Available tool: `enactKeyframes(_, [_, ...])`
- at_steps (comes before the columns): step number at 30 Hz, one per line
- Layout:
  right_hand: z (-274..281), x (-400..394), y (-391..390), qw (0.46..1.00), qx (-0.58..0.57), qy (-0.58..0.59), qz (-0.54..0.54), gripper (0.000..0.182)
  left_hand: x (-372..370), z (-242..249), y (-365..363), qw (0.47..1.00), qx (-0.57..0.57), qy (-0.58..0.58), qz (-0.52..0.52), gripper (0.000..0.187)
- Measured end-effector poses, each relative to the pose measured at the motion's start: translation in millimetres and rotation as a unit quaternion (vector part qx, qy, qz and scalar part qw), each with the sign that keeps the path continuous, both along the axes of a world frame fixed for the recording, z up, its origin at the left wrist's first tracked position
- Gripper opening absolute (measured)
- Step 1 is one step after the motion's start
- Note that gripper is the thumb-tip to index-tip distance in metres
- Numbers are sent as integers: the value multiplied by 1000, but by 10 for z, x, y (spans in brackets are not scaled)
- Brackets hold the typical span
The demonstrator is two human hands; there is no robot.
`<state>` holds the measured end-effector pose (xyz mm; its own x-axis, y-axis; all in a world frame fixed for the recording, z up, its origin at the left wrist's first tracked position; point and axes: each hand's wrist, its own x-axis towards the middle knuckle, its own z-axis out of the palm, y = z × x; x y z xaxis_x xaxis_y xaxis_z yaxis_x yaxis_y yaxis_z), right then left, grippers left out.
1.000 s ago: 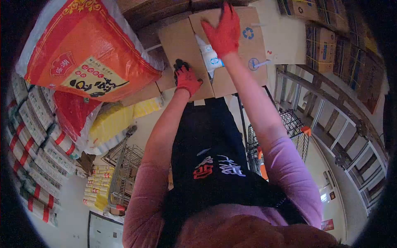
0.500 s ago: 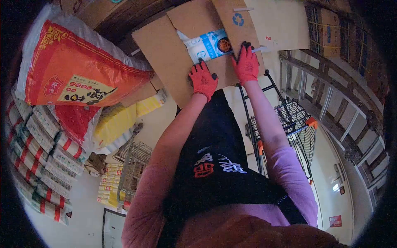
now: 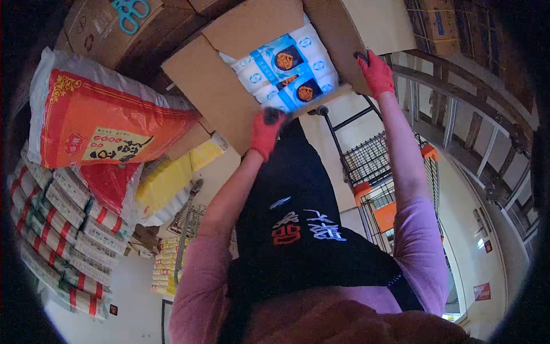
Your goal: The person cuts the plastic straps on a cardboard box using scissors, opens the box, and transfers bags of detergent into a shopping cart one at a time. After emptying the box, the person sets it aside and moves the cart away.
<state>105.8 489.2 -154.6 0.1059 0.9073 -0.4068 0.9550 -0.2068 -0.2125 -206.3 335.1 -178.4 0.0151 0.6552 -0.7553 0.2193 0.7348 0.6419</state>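
A: Head view, near first: left hand (image 3: 265,133) grips the near edge of the cardboard box (image 3: 215,86), fingers curled on it. Right hand (image 3: 377,73) clamps the right flap.
B: Change from half a second ago?
A: Hands were close together on the near flap; now well apart, flaps spread. Blue-white packets (image 3: 286,66) fully exposed, packed inside.
B: Surroundings?
A: Wire cart (image 3: 378,166) below the box, orange sack (image 3: 109,123) left. Contents look reachable now.
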Motion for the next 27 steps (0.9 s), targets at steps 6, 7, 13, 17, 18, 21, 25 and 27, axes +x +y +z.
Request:
enactKeyframes(6, [37, -271, -133, 997, -20, 58, -35, 41, 167, 542, -187, 918, 180, 115, -335, 52])
enactKeyframes(7, [-7, -328, -198, 998, -10, 51, -44, 42, 188, 548, -147, 904, 188, 122, -365, 51])
enactKeyframes(13, [79, -453, -670, 976, -67, -1, -206, 46, 126, 500, 94, 887, 174, 52, -424, 54])
enactKeyframes(17, [49, -481, -697, 971, -17, -1, -238, 40, -217, -446, 343, 956, -100, -273, 48, 36])
enactKeyframes(18, [28, -478, -719, 971, -20, -1, -239, 39, -293, -481, 643, 948, -98, -255, 163, 35])
enactKeyframes(21, [-18, -446, -717, 968, -22, -1, -248, 37, -499, -848, 1122, 968, 50, -104, 221, 42])
enactKeyframes(25, [-11, -456, -706, 966, -32, -26, -256, 35, -615, -958, 1691, 733, -323, -374, 468, 53])
enactKeyframes(27, [-38, -434, -713, 968, -27, -32, -248, 34, -725, -1644, 1623, 715, -314, -461, 422, 66])
